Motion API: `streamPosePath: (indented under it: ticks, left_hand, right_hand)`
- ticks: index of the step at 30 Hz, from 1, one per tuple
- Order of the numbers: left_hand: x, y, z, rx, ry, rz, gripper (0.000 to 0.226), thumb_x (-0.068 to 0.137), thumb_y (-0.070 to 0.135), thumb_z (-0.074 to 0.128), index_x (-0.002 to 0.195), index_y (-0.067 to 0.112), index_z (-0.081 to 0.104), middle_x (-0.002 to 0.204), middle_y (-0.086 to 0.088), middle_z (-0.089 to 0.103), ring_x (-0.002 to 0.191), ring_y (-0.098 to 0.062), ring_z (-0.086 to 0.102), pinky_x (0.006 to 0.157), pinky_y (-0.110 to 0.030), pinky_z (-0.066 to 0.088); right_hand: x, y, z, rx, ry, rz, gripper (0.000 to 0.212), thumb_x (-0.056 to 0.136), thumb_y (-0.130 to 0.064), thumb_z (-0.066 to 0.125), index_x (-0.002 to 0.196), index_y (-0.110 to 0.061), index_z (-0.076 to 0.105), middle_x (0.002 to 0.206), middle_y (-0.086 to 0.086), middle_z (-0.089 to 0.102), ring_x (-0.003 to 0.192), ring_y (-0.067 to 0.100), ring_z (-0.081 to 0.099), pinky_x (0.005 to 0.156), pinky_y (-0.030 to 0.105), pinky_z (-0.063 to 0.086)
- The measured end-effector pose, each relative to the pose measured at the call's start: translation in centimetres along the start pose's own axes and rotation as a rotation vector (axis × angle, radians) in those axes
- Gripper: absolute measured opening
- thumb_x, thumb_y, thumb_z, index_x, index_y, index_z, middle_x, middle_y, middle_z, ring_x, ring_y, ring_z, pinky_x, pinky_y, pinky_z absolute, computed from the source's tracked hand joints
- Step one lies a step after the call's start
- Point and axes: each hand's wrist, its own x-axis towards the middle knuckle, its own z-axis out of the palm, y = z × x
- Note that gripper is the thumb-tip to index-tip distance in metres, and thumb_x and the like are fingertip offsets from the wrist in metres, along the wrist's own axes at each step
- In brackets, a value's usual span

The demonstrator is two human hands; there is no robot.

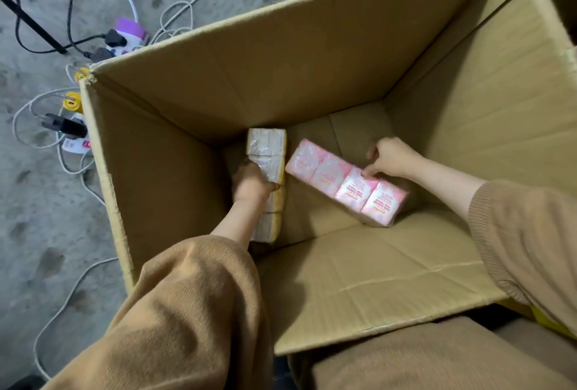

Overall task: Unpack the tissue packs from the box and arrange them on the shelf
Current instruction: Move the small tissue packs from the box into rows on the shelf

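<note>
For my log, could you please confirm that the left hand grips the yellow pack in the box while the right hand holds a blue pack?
Not quite: the head view shows that the right hand holds a pink pack, not a blue one. The rest stands: the left hand grips the yellow pack in the box.

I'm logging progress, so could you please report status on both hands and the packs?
Left hand gripping yellow tissue pack against box wall. Right hand pinching pink tissue pack on box floor. Nothing lying over either pack.
</note>
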Motion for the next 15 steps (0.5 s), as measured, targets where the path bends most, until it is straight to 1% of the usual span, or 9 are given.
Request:
streamPosePath:
  ticks: [3, 5, 6, 7, 9, 11, 12, 14, 15]
  left_hand:
    - [0.1, 0.1, 0.1, 0.003, 0.006, -0.007, 0.079, 0.077, 0.021, 0.077, 0.138, 0.000, 0.032, 0.139, -0.017, 0.045, 0.129, -0.033, 0.045, 0.100, -0.039, 0.045]
    - [0.3, 0.1, 0.2, 0.018, 0.002, -0.013, 0.079, 0.078, 0.022, 0.076, 0.139, 0.000, 0.032, 0.140, -0.017, 0.044, 0.130, -0.033, 0.045, 0.101, -0.039, 0.044]
    - [0.3, 0.2, 0.2, 0.025, 0.003, -0.016, 0.080, 0.078, 0.023, 0.076, 0.139, 0.000, 0.031, 0.140, -0.017, 0.044, 0.129, -0.033, 0.045, 0.101, -0.039, 0.044]
    - [0.4, 0.2, 0.3, 0.034, 0.005, -0.017, 0.080, 0.078, 0.024, 0.076, 0.139, 0.000, 0.031, 0.139, -0.017, 0.044, 0.129, -0.033, 0.046, 0.100, -0.039, 0.045]
    - [0.5, 0.2, 0.3, 0.053, 0.008, -0.018, 0.079, 0.077, 0.026, 0.077, 0.137, -0.001, 0.033, 0.137, -0.017, 0.046, 0.126, -0.032, 0.048, 0.098, -0.038, 0.046]
    - [0.6, 0.1, 0.3, 0.062, 0.004, -0.018, 0.076, 0.076, 0.027, 0.077, 0.135, -0.001, 0.037, 0.135, -0.017, 0.048, 0.124, -0.031, 0.050, 0.096, -0.037, 0.048]
    - [0.7, 0.1, 0.3, 0.066, -0.002, -0.019, 0.074, 0.076, 0.027, 0.077, 0.134, 0.000, 0.038, 0.134, -0.017, 0.050, 0.123, -0.031, 0.051, 0.094, -0.037, 0.048]
    - [0.8, 0.1, 0.2, 0.084, -0.014, -0.024, 0.072, 0.076, 0.029, 0.077, 0.133, 0.002, 0.041, 0.132, -0.016, 0.052, 0.122, -0.030, 0.053, 0.092, -0.036, 0.050]
    - [0.8, 0.1, 0.1, 0.091, -0.017, -0.025, 0.071, 0.076, 0.029, 0.077, 0.132, 0.002, 0.042, 0.132, -0.016, 0.052, 0.122, -0.030, 0.053, 0.092, -0.036, 0.049]
  right_hand:
    - [0.0, 0.5, 0.5, -0.087, -0.091, 0.098, 0.063, 0.074, -0.025, 0.076, 0.122, 0.006, 0.049, 0.125, 0.020, 0.056, 0.112, 0.033, 0.055, 0.086, 0.034, 0.047]
    - [0.0, 0.5, 0.6, -0.077, -0.137, 0.101, 0.071, 0.074, -0.026, 0.076, 0.129, 0.005, 0.043, 0.132, 0.020, 0.052, 0.118, 0.032, 0.053, 0.097, 0.036, 0.046]
    - [0.0, 0.4, 0.7, -0.069, -0.163, 0.087, 0.073, 0.074, -0.026, 0.076, 0.131, 0.003, 0.042, 0.134, 0.019, 0.051, 0.120, 0.032, 0.052, 0.098, 0.036, 0.046]
    - [0.1, 0.2, 1.0, -0.060, -0.199, 0.075, 0.072, 0.073, -0.026, 0.077, 0.131, 0.001, 0.043, 0.134, 0.018, 0.052, 0.118, 0.031, 0.053, 0.096, 0.034, 0.047]
    - [0.1, -0.2, 1.7, -0.019, -0.267, 0.056, 0.057, 0.074, -0.022, 0.075, 0.123, -0.003, 0.051, 0.126, 0.016, 0.060, 0.104, 0.028, 0.059, 0.080, 0.028, 0.047]
    - [0.0, -0.6, 2.3, 0.029, -0.290, 0.047, 0.050, 0.076, -0.022, 0.074, 0.117, -0.003, 0.055, 0.121, 0.015, 0.063, 0.092, 0.024, 0.057, 0.069, 0.027, 0.044]
    - [0.0, -0.7, 2.3, 0.057, -0.270, 0.052, 0.054, 0.076, -0.025, 0.074, 0.120, -0.002, 0.052, 0.122, 0.014, 0.061, 0.093, 0.024, 0.055, 0.071, 0.027, 0.045]
    - [0.2, -0.7, 2.3, 0.104, -0.232, 0.088, 0.067, 0.075, -0.031, 0.075, 0.127, -0.001, 0.046, 0.124, 0.012, 0.057, 0.101, 0.026, 0.057, 0.084, 0.031, 0.048]
    - [0.4, -0.7, 2.3, 0.114, -0.234, 0.093, 0.066, 0.074, -0.033, 0.075, 0.126, -0.001, 0.048, 0.123, 0.012, 0.059, 0.100, 0.027, 0.059, 0.086, 0.033, 0.049]
